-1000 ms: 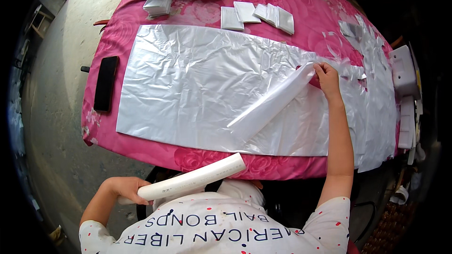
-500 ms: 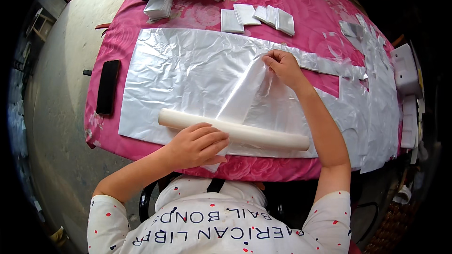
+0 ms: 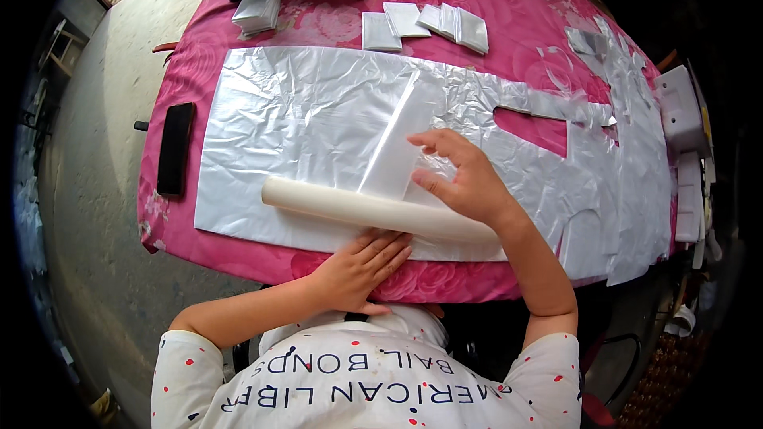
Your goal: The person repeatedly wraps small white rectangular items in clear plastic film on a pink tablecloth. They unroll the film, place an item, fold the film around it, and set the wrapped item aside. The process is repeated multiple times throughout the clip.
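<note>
Left hand: the left hand (image 3: 358,270) lay flat, fingers spread and gripping nothing, at the near table edge, fingertips touching the cream roll (image 3: 373,210).
Right hand: the right hand (image 3: 465,183) rested on the roll's right part, fingers curled and pressing the clear plastic strip (image 3: 397,147).
Roll: lay lengthwise across the near edge of the silvery plastic sheet (image 3: 302,111).
Table: pink flowered cloth (image 3: 509,16); black phone (image 3: 175,147) at left; folded plastic squares (image 3: 425,24) at the far side.
</note>
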Available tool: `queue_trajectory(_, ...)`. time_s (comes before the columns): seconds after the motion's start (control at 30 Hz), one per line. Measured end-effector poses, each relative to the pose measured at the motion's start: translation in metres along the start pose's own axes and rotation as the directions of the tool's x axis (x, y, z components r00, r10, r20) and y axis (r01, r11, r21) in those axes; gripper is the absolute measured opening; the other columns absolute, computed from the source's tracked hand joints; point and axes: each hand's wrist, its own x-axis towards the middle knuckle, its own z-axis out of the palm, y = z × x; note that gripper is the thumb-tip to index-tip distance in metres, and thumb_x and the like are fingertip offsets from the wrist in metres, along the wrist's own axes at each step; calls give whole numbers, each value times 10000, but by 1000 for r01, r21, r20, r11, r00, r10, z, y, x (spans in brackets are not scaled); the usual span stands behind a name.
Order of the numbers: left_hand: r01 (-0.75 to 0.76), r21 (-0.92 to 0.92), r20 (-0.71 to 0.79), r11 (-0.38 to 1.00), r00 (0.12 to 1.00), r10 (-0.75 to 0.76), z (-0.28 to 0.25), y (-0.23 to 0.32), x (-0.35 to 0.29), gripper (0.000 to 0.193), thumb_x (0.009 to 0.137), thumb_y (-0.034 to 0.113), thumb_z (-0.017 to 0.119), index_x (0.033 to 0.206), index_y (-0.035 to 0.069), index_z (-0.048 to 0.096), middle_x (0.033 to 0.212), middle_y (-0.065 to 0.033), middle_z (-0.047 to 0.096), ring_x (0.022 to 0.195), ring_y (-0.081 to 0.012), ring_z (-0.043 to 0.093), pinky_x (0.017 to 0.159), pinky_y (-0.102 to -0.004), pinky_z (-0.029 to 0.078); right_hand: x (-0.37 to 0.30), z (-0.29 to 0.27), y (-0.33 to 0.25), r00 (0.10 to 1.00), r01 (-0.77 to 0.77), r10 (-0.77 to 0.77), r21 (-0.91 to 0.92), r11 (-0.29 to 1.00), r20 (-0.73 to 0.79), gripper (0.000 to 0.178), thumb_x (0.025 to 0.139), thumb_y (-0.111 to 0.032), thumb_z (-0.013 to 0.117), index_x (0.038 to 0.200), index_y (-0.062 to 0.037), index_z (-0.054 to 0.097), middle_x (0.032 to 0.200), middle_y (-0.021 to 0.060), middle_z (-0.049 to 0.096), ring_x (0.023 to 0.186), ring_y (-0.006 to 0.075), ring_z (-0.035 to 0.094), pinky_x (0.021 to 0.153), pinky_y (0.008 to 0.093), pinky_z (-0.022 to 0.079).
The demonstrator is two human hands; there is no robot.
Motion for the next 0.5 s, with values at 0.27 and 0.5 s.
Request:
queue_trajectory(0.27, 66, 50, -12, 997, 998, -66, 8, 19, 2, 904, 778, 673, 403, 1343, -29, 342, 1428, -182, 292, 1342, -302, 245, 1096, -460, 133, -54, 21, 4, 999, 40, -48, -381, 924, -12, 451, 723, -101, 660, 1165, -80, 572, 1057, 124, 579, 955, 286, 532, 833, 371, 445)
queue_trajectory(0.5, -130, -239, 14, 962, 990, 137, -11, -3, -5, 882, 782, 590, 493, 1383, -13, 261, 1468, -171, 206, 1370, -279, 184, 1107, -417, 127, -57, -55, 63, 894, -291, 28, -533, 794, -446, 493, 741, -64, 652, 1221, -84, 539, 1107, 116, 578, 952, 283, 537, 843, 361, 439)
